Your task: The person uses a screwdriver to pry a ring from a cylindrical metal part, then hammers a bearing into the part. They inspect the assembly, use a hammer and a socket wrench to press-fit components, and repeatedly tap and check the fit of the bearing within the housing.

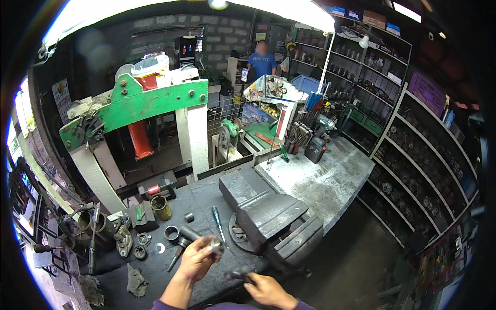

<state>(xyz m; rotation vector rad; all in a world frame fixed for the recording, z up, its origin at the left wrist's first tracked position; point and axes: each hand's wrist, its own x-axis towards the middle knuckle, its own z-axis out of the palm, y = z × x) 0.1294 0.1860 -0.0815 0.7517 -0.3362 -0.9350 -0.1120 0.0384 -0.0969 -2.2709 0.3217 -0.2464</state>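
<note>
Right in the middle of the action is a short grey metal cylinder [215,246], held up just above the dark worktop [206,199] near its front edge. The left hand [198,258] has it, fingers curled round the part in a closed grip. Just to the right and lower, the right hand [265,289] is wrapped tight around a dark tool handle [236,275] whose end points towards the cylinder; whether the two touch, I cannot tell.

Directly beyond the hands, a big grey bench vise [276,222] sits on the worktop, jaws facing the front edge. Beside it lies a screwdriver [218,222] with a blue-green handle, tip towards the person. Left of that, a dark steel ring [171,233], a small bush [189,217] and a hammer-like tool [178,250] lie close together. Further left, a brass-coloured can [161,207] stands upright, with a crumpled rag [136,281] near the front edge.

Behind all this rises a green and white shop press [150,103] with a red jack [140,138]. To the right, a lighter grey bench top [325,178] carries a dark cordless drill [318,142], and shelves [423,165] packed with dark parts line the right wall. Far back, a person in a blue shirt [262,62] stands facing this way.
</note>
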